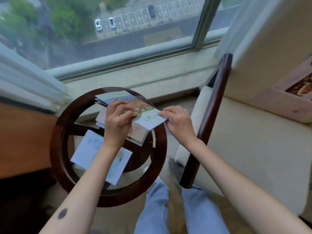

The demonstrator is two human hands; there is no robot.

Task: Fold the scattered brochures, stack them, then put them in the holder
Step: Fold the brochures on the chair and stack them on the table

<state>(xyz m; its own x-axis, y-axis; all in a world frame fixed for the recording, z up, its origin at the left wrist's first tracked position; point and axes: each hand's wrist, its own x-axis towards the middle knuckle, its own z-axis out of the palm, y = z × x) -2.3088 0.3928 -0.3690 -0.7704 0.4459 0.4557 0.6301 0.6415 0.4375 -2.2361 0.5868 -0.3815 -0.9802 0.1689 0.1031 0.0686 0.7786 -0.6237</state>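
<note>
Brochure (148, 119), colourful printed paper, pinched by curled fingers of left hand (118, 123) and right hand (179, 124); white panel between both fingertips, round dark-wood glass table (57, 132) beneath.

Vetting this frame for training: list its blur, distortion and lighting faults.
Head view: wide-angle lens bows the grey window frame; green trees outside are smeared; soft daylight, no hard shadows; print on the white-and-green folded brochure, pinched by left hand and right hand, too soft to read.
</note>
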